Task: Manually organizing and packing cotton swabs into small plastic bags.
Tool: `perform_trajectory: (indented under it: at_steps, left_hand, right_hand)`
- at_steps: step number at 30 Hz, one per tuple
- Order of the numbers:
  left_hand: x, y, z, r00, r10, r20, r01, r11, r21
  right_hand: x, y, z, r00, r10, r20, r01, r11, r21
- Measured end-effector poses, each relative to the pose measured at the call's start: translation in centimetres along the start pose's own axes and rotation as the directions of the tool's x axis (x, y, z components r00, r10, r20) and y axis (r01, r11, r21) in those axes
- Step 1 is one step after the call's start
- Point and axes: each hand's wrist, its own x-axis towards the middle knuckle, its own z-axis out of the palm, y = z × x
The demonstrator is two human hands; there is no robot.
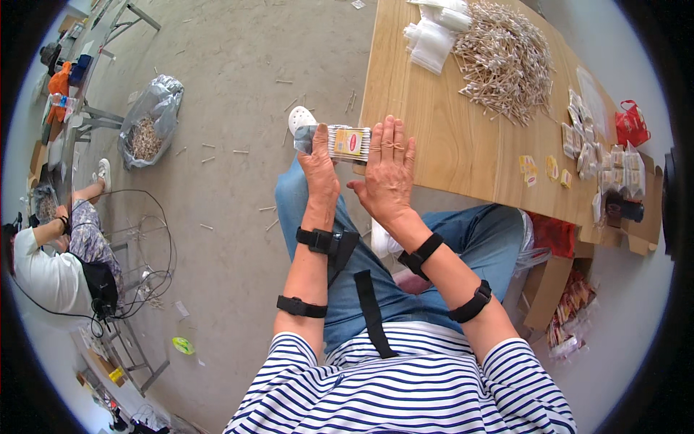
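In front of my knees I hold a small clear pack of cotton swabs (pixel 340 147) with a yellow label. My left hand (pixel 318 173) grips its left end, thumb on top; the fingers beneath are hidden. My right hand (pixel 389 173) lies flat with fingers stretched out against the right end, by the corner of the wooden table (pixel 412 108). On the table are a big heap of loose cotton swabs (pixel 504 61), a stack of clear plastic bags (pixel 436 40), several yellow label cards (pixel 528 168) and filled packs (pixel 578 134).
A red bag (pixel 632 124) and a cardboard box (pixel 646 217) stand at the table's right end. Below it, another box (pixel 543 296) sits beside bundled packets (pixel 569 322). A plastic sack of swabs (pixel 170 98) is on the floor; another person (pixel 54 275) sits far left.
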Motion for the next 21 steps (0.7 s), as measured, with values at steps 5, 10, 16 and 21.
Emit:
perform_trajectory:
  at_steps: [5,10,16,21]
  left_hand:
    - [0.3,-0.4,-0.5,1.000,0.021,0.012,-0.021,1.000,-0.006]
    - [0.9,-1.0,-1.0,0.998,0.036,0.055,-0.036,0.999,0.002]
    - [1.3,-1.3,-1.5,0.994,0.085,0.064,-0.086,0.996,0.006]
    - [1.3,-1.1,-1.5,0.995,0.085,0.058,-0.086,0.996,0.003]
  right_hand:
    - [0.1,-0.2,0.2,1.000,-0.017,-0.005,0.017,1.000,-0.009]
    - [0.2,0.1,0.0,0.999,-0.043,-0.023,0.042,0.999,-0.029]
    - [0.4,0.7,0.3,0.994,-0.110,-0.025,0.108,0.992,-0.058]
    - [0.7,0.5,1.0,0.993,-0.106,-0.054,0.093,0.973,-0.210]
